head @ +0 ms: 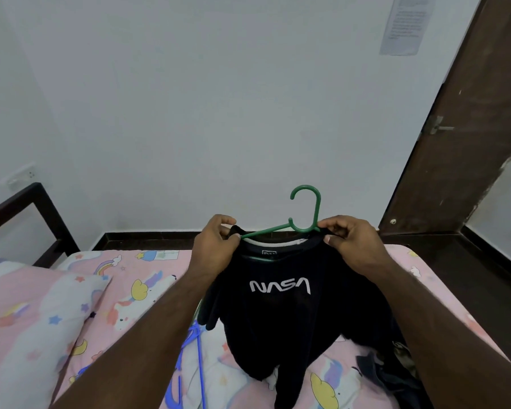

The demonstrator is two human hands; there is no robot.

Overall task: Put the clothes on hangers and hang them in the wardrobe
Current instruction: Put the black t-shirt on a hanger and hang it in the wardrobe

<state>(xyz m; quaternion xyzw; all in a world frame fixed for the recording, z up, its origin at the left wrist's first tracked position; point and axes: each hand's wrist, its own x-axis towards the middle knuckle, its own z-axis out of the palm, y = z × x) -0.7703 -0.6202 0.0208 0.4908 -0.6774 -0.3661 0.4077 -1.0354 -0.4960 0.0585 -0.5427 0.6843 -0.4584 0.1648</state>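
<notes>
A black NASA T-shirt (281,308) hangs in the air above the bed (148,278), its hem trailing onto the pink unicorn-print sheet. A green plastic hanger (306,214) sits partly inside the neck opening, hook standing clear above the collar and one arm showing across the neckline. The left hand (216,243) pinches the shirt's shoulder seam between thumb and fingers; the right hand (348,237) pinches the opposite shoulder, close to the base of the hook.

The step in hand looks like seating the shirt on the hanger — the visible green arm lies over the collar rather than under the shoulder, so that side probably still needs working in. To do it well, one hand should steady the hanger near the hook while the other stretches the collar over the arm's end, then slides the seam out to the tip. Both shoulders should sit level, or the shirt will slip off on the way to the wardrobe, which is not in view.

A blue hanger (194,340) lies on the sheet below, and more dark clothes (387,376) wait at the lower right.
</notes>
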